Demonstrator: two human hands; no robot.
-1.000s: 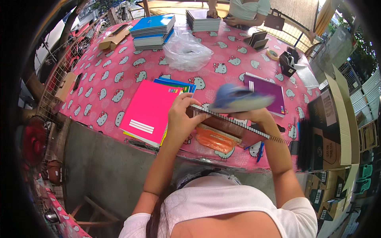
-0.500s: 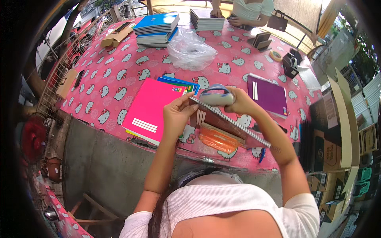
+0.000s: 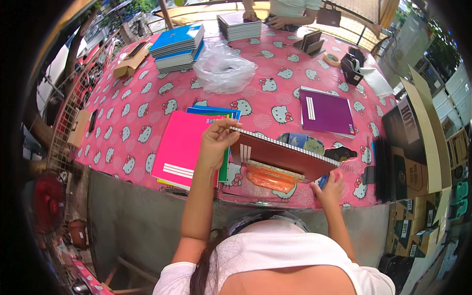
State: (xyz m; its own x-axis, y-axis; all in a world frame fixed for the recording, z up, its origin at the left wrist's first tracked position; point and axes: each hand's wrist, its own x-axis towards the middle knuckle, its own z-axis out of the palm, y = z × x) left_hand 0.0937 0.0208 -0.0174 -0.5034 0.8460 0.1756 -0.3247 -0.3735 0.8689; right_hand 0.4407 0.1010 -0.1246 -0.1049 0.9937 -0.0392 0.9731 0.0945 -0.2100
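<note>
My left hand (image 3: 217, 142) is closed on the upper left corner of a dark red spiral notebook (image 3: 275, 157), which tilts up over the table with its wire binding along the top. My right hand (image 3: 329, 190) is low by the notebook's right end, thumb and fingers apart around a small blue object (image 3: 322, 181) whose kind I cannot make out. Behind the notebook, a rounded blue and greenish object (image 3: 305, 142) is partly hidden. An orange plastic-wrapped pack (image 3: 271, 179) lies before the notebook. Beside my left hand is a pink notebook (image 3: 184, 147) atop others.
A purple notebook (image 3: 327, 112) lies to the right, near a black tape dispenser (image 3: 352, 69). Clear plastic (image 3: 223, 69) sits beside stacked blue notebooks (image 3: 177, 42). A person's hand (image 3: 250, 15) rests on another notebook stack (image 3: 239, 28). An open cardboard box (image 3: 408, 142) stands right.
My right hand has let go of the white and blue rounded tool and moved down toward the near table edge. The red notebook's cover now faces me more fully, still in my left hand.
</note>
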